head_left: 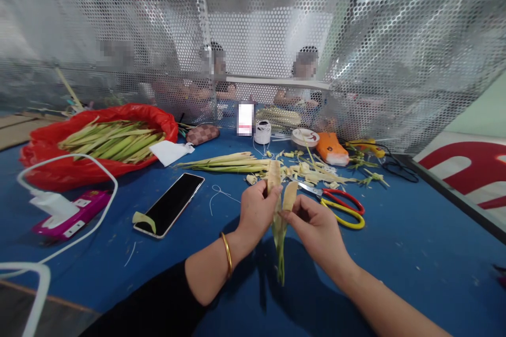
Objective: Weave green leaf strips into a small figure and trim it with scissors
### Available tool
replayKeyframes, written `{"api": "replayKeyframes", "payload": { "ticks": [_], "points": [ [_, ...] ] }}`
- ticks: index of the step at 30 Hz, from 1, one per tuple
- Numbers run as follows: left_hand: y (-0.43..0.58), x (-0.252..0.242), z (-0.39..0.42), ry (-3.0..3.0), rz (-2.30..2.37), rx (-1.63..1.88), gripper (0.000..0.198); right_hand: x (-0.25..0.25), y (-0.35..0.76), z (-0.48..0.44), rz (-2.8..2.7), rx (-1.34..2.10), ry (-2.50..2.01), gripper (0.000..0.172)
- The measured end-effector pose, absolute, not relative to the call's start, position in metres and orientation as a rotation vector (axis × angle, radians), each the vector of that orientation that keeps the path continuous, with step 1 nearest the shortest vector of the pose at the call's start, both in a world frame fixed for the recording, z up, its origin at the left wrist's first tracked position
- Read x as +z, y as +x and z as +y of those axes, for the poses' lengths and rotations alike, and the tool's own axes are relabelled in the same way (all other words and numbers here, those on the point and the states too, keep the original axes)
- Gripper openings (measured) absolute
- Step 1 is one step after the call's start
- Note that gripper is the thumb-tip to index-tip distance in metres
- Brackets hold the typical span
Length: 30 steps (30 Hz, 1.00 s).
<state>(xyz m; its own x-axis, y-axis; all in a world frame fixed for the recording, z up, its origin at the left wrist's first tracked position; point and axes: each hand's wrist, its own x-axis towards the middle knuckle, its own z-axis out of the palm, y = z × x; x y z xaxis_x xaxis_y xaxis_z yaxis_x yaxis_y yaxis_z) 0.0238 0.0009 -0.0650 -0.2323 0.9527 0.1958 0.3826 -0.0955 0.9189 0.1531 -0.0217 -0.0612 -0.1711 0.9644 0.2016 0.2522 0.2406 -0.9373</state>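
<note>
My left hand (259, 208) pinches a bundle of pale green-yellow husk leaves (280, 237), their thin green tips hanging down over the table. Between the thumb and fingers of my right hand (316, 224) is a short, broad husk strip (290, 196), right beside the bundle. Just past my right hand lie scissors (343, 208) with one red and one yellow handle. More long husks (225, 162) lie beyond my hands, among cut husk scraps (312, 172).
A red plastic bag (43, 168) full of husks stands at left. Nearer are a dark phone (172, 205) and a purple power strip (75, 216). A string spool (262, 132), tape roll (305, 138) and orange packet (332, 148) stand before a perforated metal screen (261, 26); people sit behind it.
</note>
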Motion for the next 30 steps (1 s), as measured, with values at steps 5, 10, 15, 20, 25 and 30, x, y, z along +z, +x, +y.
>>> {"api": "replayKeyframes", "payload": {
  "ticks": [5, 10, 15, 20, 25, 30],
  "points": [
    [0.022, -0.063, 0.0, 1.482, 1.646, 1.359, 0.014, -0.066, 0.152, -0.022, -1.607, 1.069, -1.202, 0.017],
    [0.026, -0.062, -0.002, 1.379, 1.456, 1.327, 0.024, -0.065, 0.153, -0.016, -1.406, 1.155, -1.143, 0.021],
    [0.031, -0.066, -0.004, 1.335, 1.42, 1.318, 0.031, -0.062, 0.154, -0.011, -1.313, 1.189, -1.092, 0.019],
    [0.033, -0.068, -0.005, 1.272, 1.383, 1.242, 0.022, -0.065, 0.155, -0.01, -1.336, 1.092, -1.072, 0.014],
    [0.034, -0.068, -0.007, 1.263, 1.396, 1.234, 0.022, -0.063, 0.154, -0.01, -1.315, 1.083, -1.085, 0.019],
    [0.032, -0.067, -0.006, 1.436, 1.51, 1.251, 0.021, -0.061, 0.154, -0.01, -1.28, 1.085, -1.071, 0.022]
  ]
}}
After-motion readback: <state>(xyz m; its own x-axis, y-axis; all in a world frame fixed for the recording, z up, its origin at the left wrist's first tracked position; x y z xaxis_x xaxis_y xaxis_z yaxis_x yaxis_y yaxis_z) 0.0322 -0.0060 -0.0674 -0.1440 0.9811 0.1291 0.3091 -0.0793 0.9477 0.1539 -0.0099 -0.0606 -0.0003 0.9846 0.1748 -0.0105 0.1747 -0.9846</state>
